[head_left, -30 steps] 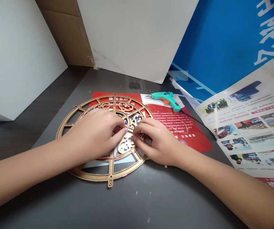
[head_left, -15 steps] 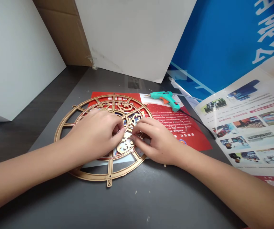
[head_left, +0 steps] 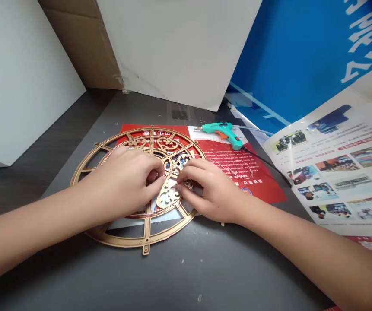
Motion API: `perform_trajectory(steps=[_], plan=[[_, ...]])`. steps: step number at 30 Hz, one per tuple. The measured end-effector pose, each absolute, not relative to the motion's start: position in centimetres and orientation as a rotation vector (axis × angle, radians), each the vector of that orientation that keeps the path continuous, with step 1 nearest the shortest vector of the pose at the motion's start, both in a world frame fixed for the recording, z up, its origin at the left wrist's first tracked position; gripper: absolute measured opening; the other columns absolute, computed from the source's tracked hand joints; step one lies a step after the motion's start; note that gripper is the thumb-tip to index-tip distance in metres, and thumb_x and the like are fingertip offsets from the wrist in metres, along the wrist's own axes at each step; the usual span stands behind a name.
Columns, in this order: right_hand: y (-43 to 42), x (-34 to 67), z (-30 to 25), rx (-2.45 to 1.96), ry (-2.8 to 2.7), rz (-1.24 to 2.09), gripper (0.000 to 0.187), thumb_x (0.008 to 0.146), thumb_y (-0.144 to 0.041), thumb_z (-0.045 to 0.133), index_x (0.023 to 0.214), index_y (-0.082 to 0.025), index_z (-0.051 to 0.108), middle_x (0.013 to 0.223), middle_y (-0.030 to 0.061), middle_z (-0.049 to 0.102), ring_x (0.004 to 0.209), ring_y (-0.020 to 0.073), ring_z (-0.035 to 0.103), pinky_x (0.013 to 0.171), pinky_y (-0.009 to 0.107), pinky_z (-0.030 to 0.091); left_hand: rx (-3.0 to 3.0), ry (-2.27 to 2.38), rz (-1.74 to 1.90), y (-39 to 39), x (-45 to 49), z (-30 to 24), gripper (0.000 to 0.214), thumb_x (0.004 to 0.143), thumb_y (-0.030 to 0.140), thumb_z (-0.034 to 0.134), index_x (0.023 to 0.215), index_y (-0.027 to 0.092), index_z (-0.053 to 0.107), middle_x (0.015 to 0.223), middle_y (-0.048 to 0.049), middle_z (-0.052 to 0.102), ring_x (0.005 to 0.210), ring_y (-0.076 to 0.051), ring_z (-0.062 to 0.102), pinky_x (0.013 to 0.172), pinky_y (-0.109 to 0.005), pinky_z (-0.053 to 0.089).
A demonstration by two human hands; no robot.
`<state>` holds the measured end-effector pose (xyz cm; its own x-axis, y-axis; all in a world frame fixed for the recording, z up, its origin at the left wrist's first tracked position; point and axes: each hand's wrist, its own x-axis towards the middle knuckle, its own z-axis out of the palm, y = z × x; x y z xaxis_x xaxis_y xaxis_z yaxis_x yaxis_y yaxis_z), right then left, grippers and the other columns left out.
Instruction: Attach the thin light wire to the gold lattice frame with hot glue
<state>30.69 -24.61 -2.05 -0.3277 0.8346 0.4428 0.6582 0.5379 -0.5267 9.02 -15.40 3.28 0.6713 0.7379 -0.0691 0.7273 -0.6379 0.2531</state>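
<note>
Head cam: the gold round frame (head_left: 147, 227) lies flat on the dark table (head_left: 173, 285), partly over a red sheet (head_left: 271, 192). Left hand (head_left: 134, 176) is bunched over its middle, thumb and finger nearly meeting; right hand (head_left: 205, 186) curls in over its right side. Can't tell if either's actually gripping anything. I'd call it partway: some thin wire (head_left: 252, 172) seems laid along the inner ring (head_left: 153, 215), but a loose loop's left over the sheet. Glue gun (head_left: 218, 128)'s just lying there, no hand on it.

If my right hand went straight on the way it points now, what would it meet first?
Probably the left hand, close ahead; depth is unclear, so it might touch the gold frame beneath first.
</note>
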Motion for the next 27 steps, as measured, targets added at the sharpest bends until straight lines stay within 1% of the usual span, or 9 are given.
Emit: perform_trajectory(steps=[4,9,12,15,18,21,24,27], plan=[[-24.6,30.6,-2.1,-1.198,-2.086,0.322,0.010,0.103,-0.014,0.065,0.096,-0.021,0.068,0.095,0.0038,0.068,0.091,0.0205,0.061,0.085,0.035,0.050,2.652,1.123,0.164,-15.2,8.9,2.4,0.030,0.088,0.046,0.056,0.069,0.027,0.069,0.071,-0.0012,0.071,0.074,-0.022,0.058,0.087,-0.042,0.037],[-24.5,30.6,-2.1,-1.214,-2.091,0.344,0.009,0.104,-0.016,0.064,0.099,-0.020,0.070,0.097,0.0049,0.069,0.093,0.0216,0.062,0.086,0.037,0.051,2.641,1.061,0.221,-15.0,8.7,2.2,0.031,0.090,0.047,0.058,0.072,0.027,0.074,0.072,-0.0012,0.072,0.074,-0.021,0.060,0.085,-0.041,0.038],[-24.5,30.6,-2.1,-1.221,-2.099,0.329,0.010,0.105,-0.019,0.064,0.103,-0.019,0.073,0.107,0.0082,0.070,0.099,0.0236,0.064,0.089,0.040,0.054,2.616,1.038,0.258,-14.9,8.5,2.1,0.031,0.091,0.046,0.061,0.071,0.027,0.075,0.068,-0.0002,0.072,0.069,-0.019,0.060,0.082,-0.040,0.039],[-24.6,30.7,-2.1,-1.207,-2.107,0.301,0.016,0.108,-0.021,0.062,0.111,-0.018,0.078,0.119,0.0128,0.068,0.107,0.0257,0.066,0.093,0.044,0.058,2.592,1.031,0.299,-14.8,8.3,1.8,0.033,0.093,0.046,0.061,0.070,0.027,0.074,0.062,0.0013,0.070,0.063,-0.017,0.059,0.078,-0.039,0.040],[-24.7,30.7,-2.0,-1.197,-2.116,0.295,0.022,0.111,-0.023,0.061,0.118,-0.020,0.081,0.124,0.0139,0.068,0.112,0.0270,0.067,0.095,0.046,0.060,2.574,1.026,0.327,-14.7,8.2,1.6,0.033,0.093,0.047,0.061,0.071,0.028,0.076,0.060,0.0025,0.070,0.060,-0.017,0.059,0.074,-0.038,0.041],[-24.8,30.7,-1.9,-1.204,-2.132,0.299,0.025,0.113,-0.025,0.060,0.122,-0.024,0.083,0.127,0.0139,0.068,0.115,0.0280,0.068,0.097,0.048,0.061,2.551,1.050,0.274,-14.8,8.3,1.8,0.034,0.093,0.049,0.060,0.074,0.028,0.079,0.064,0.0015,0.074,0.062,-0.018,0.061,0.071,-0.037,0.041],[-24.8,30.6,-2.0,-1.225,-2.144,0.281,0.027,0.114,-0.027,0.060,0.127,-0.023,0.083,0.130,0.0152,0.068,0.118,0.0292,0.068,0.099,0.050,0.061,2.560,1.070,0.248,-15.1,8.5,2.4,0.032,0.091,0.047,0.058,0.077,0.029,0.080,0.066,0.0016,0.075,0.064,-0.018,0.063,0.074,-0.037,0.041],[-24.7,30.6,-2.0,-1.245,-2.153,0.265,0.029,0.114,-0.027,0.059,0.129,-0.022,0.083,0.130,0.0154,0.069,0.120,0.0298,0.068,0.101,0.050,0.060,2.590,1.108,0.179,-15.3,8.6,3.0,0.028,0.090,0.044,0.061,0.076,0.029,0.079,0.065,0.0013,0.074,0.064,-0.019,0.063,0.078,-0.039,0.042]])
